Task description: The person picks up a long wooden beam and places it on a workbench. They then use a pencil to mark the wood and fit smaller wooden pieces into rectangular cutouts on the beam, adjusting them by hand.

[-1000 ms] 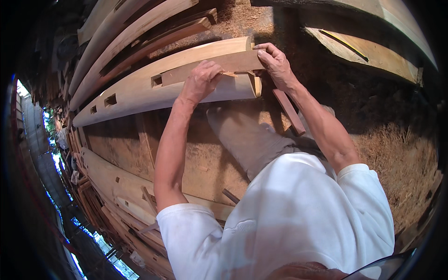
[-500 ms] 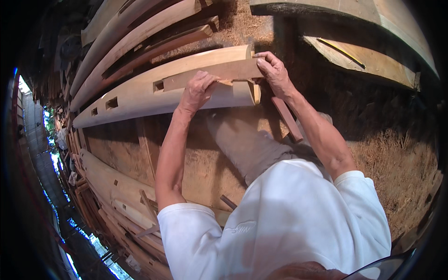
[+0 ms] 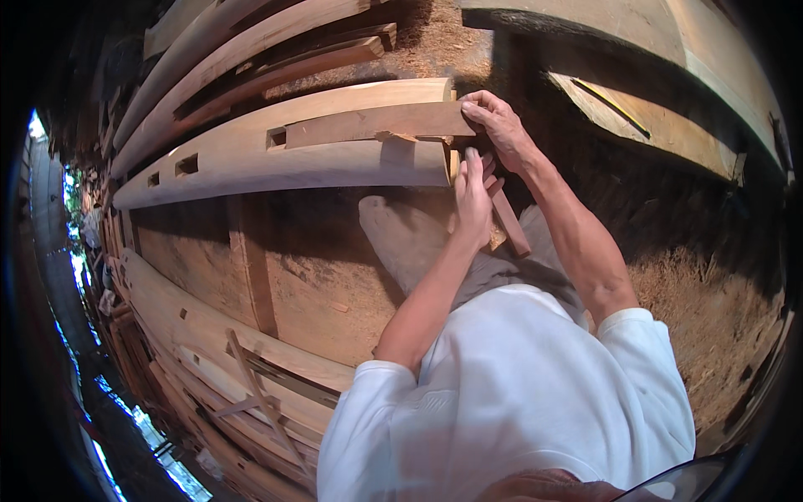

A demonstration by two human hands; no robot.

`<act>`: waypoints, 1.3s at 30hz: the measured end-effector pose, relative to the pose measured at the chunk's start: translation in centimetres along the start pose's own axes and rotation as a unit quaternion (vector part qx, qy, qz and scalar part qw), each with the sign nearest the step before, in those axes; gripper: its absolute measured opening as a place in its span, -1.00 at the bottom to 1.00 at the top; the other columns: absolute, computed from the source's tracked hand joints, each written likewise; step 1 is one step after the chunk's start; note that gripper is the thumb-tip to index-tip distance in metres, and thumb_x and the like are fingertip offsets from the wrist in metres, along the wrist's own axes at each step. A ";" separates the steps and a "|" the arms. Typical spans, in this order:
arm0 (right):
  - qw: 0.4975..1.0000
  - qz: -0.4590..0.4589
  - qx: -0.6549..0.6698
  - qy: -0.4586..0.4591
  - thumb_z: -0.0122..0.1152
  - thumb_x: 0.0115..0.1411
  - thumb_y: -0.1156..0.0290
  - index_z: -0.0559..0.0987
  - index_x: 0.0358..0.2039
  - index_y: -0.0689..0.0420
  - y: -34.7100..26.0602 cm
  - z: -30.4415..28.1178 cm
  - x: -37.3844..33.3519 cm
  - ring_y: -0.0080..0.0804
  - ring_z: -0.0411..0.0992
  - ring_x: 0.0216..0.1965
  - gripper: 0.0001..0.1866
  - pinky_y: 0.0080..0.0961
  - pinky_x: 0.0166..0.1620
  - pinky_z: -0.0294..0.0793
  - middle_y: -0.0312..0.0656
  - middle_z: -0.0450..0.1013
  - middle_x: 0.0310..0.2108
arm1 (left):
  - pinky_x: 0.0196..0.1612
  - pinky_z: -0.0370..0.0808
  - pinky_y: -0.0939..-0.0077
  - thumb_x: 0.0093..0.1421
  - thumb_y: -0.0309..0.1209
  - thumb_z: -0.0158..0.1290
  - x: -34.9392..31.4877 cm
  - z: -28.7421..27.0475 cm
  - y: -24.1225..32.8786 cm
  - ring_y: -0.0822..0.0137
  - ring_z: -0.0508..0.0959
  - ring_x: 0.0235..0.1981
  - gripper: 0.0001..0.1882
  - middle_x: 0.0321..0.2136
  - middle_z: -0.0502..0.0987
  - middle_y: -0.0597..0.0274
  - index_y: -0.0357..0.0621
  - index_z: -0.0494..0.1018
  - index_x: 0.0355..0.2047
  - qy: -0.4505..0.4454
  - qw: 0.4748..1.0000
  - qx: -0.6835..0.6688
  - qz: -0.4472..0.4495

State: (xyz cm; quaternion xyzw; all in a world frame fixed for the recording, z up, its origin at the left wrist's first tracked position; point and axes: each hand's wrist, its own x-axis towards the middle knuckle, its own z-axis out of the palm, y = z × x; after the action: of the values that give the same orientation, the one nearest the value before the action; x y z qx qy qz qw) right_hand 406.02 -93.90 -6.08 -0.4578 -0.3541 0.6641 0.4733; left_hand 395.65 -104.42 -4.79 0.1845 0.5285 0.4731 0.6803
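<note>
A long, pale, rounded wooden beam (image 3: 335,165) lies across the view, with square holes cut along its length. A flat brown board (image 3: 360,125) rests lengthwise on it, covering part of its top. My right hand (image 3: 499,125) pinches the right end of that board between thumb and fingers. My left hand (image 3: 473,201) is just below, beside the beam's right end, its fingers stretched upward and holding nothing I can see. Close to those fingers, a reddish-brown wooden stick (image 3: 514,226) slants downward. A splintered wood chip (image 3: 396,136) lies at the board's lower edge.
More long beams (image 3: 251,50) lie beyond at the upper left, and others (image 3: 209,301) at the lower left. A yellow-and-black pencil-like rod (image 3: 611,107) lies on a pale slab (image 3: 669,125) at the right. Sawdust (image 3: 694,309) covers the ground.
My left hand has left the board's lower edge and moved right and down to the beam's end. My right hand stays on the board's end.
</note>
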 end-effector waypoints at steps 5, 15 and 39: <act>0.993 0.042 -0.110 -0.006 0.28 0.39 0.23 0.65 -0.14 0.12 -2.2 -0.1 -0.2 -0.55 0.48 -0.18 -0.78 -0.46 -0.08 0.52 -0.29 0.56 -0.21 | 0.10 0.48 0.39 0.34 0.13 0.24 5.5 3.7 1.6 0.38 0.51 0.09 -0.37 0.14 0.53 0.24 -0.13 0.52 0.14 0.071 0.978 -0.188 0.062; 0.864 -0.035 -0.499 -0.056 0.46 0.20 0.05 0.19 0.40 0.48 15.1 -6.6 -14.0 0.30 0.34 0.29 0.01 0.00 0.33 0.33 0.43 0.33 0.23 | 0.19 0.62 0.15 0.48 -0.44 0.08 6.4 4.9 2.3 0.08 0.58 0.17 -0.53 0.32 0.44 0.11 -0.18 0.28 0.34 -0.008 0.919 -0.383 0.098; 0.876 -0.084 -0.472 0.053 0.38 0.16 0.42 0.25 0.42 0.20 -5.8 -5.8 -27.9 -0.22 0.57 0.00 -0.16 -0.28 0.04 0.56 0.06 0.51 0.05 | 0.16 0.60 0.26 0.43 -0.38 0.17 7.0 5.0 0.9 0.17 0.60 0.12 -0.51 0.21 0.53 0.10 -0.21 0.34 0.29 0.010 0.921 -0.354 0.164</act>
State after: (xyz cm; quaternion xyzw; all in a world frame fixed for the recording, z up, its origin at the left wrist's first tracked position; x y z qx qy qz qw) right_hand 416.95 -118.53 4.91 -0.6299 -0.6371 0.3504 0.2731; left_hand 399.70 -96.84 -6.10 0.0113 0.2958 0.7360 0.6089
